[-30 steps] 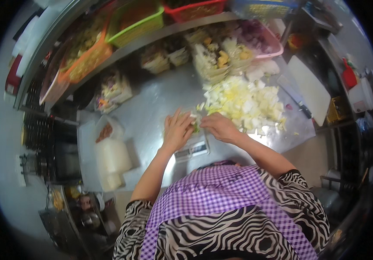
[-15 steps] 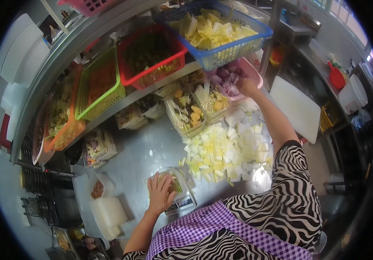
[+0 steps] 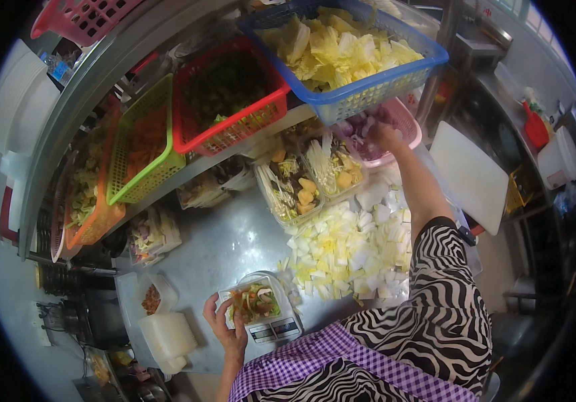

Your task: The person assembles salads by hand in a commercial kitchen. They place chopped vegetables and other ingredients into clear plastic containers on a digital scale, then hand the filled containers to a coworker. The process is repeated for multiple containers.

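Observation:
A small clear plastic tub (image 3: pixel 256 303) with mixed cut vegetables stands on a white kitchen scale (image 3: pixel 281 328) near the front of the steel table. My left hand (image 3: pixel 228 331) is at the tub's left side, fingers apart and curved, holding nothing. Reaching far to the right, my right hand (image 3: pixel 385 137) dips into a pink basket (image 3: pixel 414 127) of purple onion pieces (image 3: pixel 355 127). Its fingertips are hidden among them. Chopped napa cabbage (image 3: pixel 341 248) lies in a wide heap between the basket and the scale.
Filled tubs with enoki mushrooms (image 3: pixel 278 191) stand behind the cabbage. Above, a shelf carries a blue basket of cabbage leaves (image 3: pixel 348 50), a red basket (image 3: pixel 261 110) and a green basket (image 3: pixel 147 181). Stacked tub lids or trays (image 3: pixel 167 338) lie left. A white cutting board (image 3: pixel 469 177) stands right.
My left hand has come off the top of the tub to its left side, uncovering the vegetables. My right hand stays in the pink basket, and the view has shifted slightly.

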Action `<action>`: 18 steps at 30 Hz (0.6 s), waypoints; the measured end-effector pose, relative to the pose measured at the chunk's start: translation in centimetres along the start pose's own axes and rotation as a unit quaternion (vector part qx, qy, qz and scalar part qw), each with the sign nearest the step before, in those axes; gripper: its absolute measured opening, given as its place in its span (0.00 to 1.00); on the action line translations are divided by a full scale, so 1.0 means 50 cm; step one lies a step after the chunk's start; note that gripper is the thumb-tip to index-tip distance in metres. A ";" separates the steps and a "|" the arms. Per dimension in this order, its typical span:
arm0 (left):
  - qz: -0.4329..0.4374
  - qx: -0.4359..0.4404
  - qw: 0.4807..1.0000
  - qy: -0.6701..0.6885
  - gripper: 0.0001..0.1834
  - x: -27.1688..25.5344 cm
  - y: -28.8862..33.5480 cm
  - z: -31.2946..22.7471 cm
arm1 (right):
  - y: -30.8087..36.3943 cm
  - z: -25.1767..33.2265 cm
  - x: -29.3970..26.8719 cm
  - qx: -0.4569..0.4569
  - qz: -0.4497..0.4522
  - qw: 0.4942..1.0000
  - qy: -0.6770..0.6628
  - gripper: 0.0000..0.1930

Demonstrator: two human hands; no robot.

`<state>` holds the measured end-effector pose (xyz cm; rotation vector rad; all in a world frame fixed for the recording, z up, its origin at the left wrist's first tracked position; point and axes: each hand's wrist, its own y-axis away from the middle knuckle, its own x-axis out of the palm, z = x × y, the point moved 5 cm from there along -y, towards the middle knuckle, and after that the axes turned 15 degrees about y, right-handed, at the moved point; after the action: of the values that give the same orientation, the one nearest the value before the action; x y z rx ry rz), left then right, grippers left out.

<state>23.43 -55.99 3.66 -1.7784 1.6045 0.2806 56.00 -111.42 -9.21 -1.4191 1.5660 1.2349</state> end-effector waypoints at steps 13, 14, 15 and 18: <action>-0.058 -0.056 0.990 0.116 0.17 -0.073 0.003 0.063 | 0.136 -0.143 -0.024 0.299 -0.293 0.839 -0.348 0.12; -0.059 -0.059 0.988 0.131 0.18 -0.077 0.009 0.081 | 0.145 -0.164 -0.020 0.308 -0.281 0.856 -0.306 0.11; -0.064 -0.073 0.986 0.138 0.19 -0.082 0.018 0.104 | 0.178 -0.137 -0.072 0.177 -0.420 0.877 -0.153 0.11; -0.060 -0.072 0.985 0.146 0.30 -0.076 0.035 0.161 | 0.376 0.031 -0.285 0.166 -0.299 0.690 -0.638 0.14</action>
<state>23.36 -47.94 -0.52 -2.0980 1.7019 0.0826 39.91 -106.05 7.26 -0.4145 0.2398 0.9978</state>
